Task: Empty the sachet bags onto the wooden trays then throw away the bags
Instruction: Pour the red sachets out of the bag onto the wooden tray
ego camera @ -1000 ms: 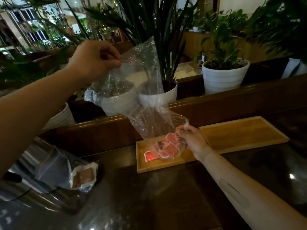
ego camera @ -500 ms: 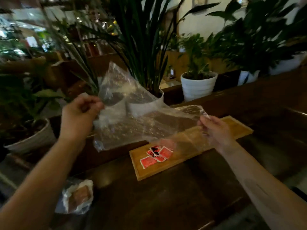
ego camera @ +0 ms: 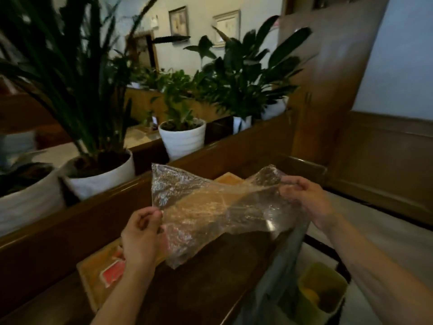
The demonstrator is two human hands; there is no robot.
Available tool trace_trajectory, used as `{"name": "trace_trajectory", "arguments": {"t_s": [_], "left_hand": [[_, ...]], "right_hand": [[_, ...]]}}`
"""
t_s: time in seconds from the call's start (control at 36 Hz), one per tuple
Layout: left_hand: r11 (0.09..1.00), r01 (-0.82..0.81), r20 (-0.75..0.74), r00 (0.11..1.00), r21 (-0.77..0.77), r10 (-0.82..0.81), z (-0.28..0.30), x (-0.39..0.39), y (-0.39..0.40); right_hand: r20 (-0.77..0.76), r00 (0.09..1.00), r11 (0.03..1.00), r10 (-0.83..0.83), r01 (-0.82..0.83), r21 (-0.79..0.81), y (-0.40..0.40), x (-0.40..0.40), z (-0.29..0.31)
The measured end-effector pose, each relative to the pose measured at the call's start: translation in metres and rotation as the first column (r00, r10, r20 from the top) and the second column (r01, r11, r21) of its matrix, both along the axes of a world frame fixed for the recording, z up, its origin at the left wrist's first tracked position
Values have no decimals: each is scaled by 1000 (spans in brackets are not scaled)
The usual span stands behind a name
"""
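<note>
Now holding an emptied clear plastic bag point(ego camera: 210, 212) stretched between both hands above the dark worktop point(ego camera: 206, 289). Left hand point(ego camera: 140, 238) pinched shut on the bag's near-left edge, fingers curled tight, no gap showing. Right hand point(ego camera: 307, 200) likewise closed on the far-right corner, thumb and fingers clamped on the film. Nothing visible inside the bag, so the emptying looks finished for this one. Red sachets point(ego camera: 112, 270) lying on the wooden tray point(ego camera: 91, 285) just below and behind the left grip, partly hidden by the wrist; more tray wood showing through the film between the two grips. Below the right grip, off the worktop's edge, a bin with a grey liner point(ego camera: 281, 277) and a yellow-green container point(ego camera: 323, 289) inside, seemingly the place for discards. Best done by gathering the film into one grip, crumpling it small, then releasing low over the liner's mouth so the light plastic cannot drift back toward the sachets.
</note>
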State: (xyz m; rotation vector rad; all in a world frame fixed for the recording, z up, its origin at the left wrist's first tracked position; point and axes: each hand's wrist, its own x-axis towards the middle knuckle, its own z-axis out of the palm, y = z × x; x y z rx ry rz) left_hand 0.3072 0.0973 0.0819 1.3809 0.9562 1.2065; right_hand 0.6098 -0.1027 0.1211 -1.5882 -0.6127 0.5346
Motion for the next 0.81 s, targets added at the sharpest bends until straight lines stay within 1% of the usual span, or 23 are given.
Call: {"name": "trace_trajectory", "arguments": {"t_s": [0.14,0.25,0.33,0.39,0.53,0.61,0.67,0.72,0.81], "left_hand": [[997,40,-24,999,-73,-42,-19,61,-2],[981,96,-49,993,-169,-105,-33,117,-3],[973,123,-75,987,-197,-140,-38,162,-8],[967,129,-96,984,-219,-153,-40,190,-11],[947,172,-150,964,-271,-218,-42,252,-2],[949,172,-216,948,-265,-232,-41,283,6],[951,154,-264,938,-268,-226,-42,301,15],[964,123,-341,918,-235,-201,-43,317,25],[969,84,-357,919,-232,-165,-41,339,41]], "right_hand": [[59,997,998,-54,56,-32,-12,58,-2],[110,982,988,-152,153,3,-10,111,-3],[155,959,972,-237,235,28,-10,149,2],[207,942,964,-265,264,30,-10,177,5],[309,912,960,-270,282,8,0,246,5],[337,902,955,-268,295,-30,13,285,0],[373,888,951,-269,306,-43,24,310,-4],[411,876,951,-254,304,-62,36,331,-7],[432,882,955,-187,266,-130,57,359,-10]]}}
